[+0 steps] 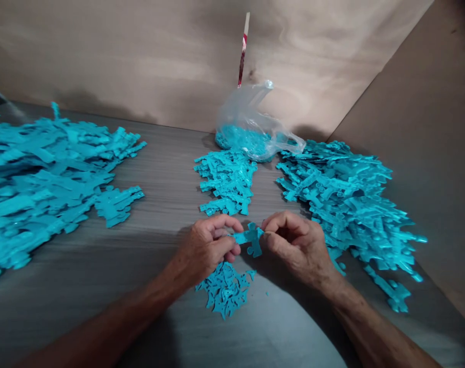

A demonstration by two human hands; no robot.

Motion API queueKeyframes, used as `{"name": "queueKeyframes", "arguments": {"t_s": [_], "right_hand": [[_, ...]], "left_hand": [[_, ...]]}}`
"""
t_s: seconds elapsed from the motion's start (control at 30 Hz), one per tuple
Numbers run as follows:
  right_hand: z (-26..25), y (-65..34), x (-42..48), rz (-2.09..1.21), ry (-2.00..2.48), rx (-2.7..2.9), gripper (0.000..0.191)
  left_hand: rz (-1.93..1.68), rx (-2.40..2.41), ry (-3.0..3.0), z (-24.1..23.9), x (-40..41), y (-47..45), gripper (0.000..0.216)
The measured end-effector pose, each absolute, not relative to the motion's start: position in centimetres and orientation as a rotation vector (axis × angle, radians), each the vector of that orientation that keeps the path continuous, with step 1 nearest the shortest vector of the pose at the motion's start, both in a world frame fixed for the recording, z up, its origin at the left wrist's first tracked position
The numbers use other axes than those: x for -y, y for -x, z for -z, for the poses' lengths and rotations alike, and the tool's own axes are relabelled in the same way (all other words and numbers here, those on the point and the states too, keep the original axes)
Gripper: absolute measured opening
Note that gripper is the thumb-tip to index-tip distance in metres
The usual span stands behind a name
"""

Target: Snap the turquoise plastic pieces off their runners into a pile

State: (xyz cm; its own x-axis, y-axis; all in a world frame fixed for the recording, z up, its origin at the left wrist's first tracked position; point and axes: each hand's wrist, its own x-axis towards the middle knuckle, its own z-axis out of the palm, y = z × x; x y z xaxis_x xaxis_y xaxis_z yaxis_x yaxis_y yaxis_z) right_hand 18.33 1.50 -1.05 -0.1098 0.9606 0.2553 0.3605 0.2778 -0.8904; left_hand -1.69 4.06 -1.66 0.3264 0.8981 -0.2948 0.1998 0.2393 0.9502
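Between my two hands is a flat turquoise cut-out piece [254, 240] with notched, rounded edges. My left hand [213, 243] pinches its left end between thumb and fingers. At its right side, the thumb and forefinger of my right hand [295, 243] are closed on its edge. Just below lies a small heap of turquoise scraps [226, 291] with pointed, curved shapes. Beyond my hands, similar flat pieces are stacked in a narrow pile [228, 181].
A large pile of turquoise pieces [51, 174] spreads at the left, another pile [351, 199] at the right. A clear plastic bag [251, 122] with turquoise bits stands at the back, near a red-and-white strip [243, 51] against the wooden wall [140, 56].
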Motion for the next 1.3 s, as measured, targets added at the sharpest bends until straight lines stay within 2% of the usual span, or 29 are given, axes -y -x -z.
{"name": "queueKeyframes", "arguments": {"t_s": [0.07, 0.2, 0.33, 0.47, 0.67, 0.97, 1.13, 1.3], "right_hand": [[1.1, -18.1, -1.2, -0.499, 1.154, 1.837, 0.011], [1.6, -18.0, -0.9, 0.015, 0.927, 2.053, 0.016], [1.9, -18.4, -0.5, 0.224, 0.842, 2.216, 0.019], [1.9, -18.7, -0.3, 0.278, 0.792, 2.298, 0.022], [2.1, -18.0, -0.2, 0.211, 0.767, 2.254, 0.024], [0.7, -17.4, -0.7, -0.302, 1.038, 1.996, 0.012], [0.3, -17.4, -0.5, -0.623, 1.128, 1.887, 0.01], [0.0, -17.5, -0.4, -0.653, 1.123, 1.881, 0.013]], "left_hand": [[-0.684, -1.163, -1.299, 1.4, -3.8, 1.6, 0.015], [-0.662, -1.146, -1.31, 0.8, -3.3, 1.5, 0.016], [-0.672, -1.112, -1.305, 0.6, -2.9, 1.4, 0.02], [-0.723, -1.07, -1.383, 1.3, -2.7, 1.7, 0.023], [-0.765, -1.053, -1.478, 2.0, -2.7, 1.9, 0.019], [-0.696, -1.22, -1.762, 1.0, -2.5, 2.0, 0.019], [-0.788, -1.173, -1.912, 1.0, -2.3, 1.8, 0.016], [-0.835, -1.128, -1.953, 1.2, -2.1, 1.8, 0.014]]}}
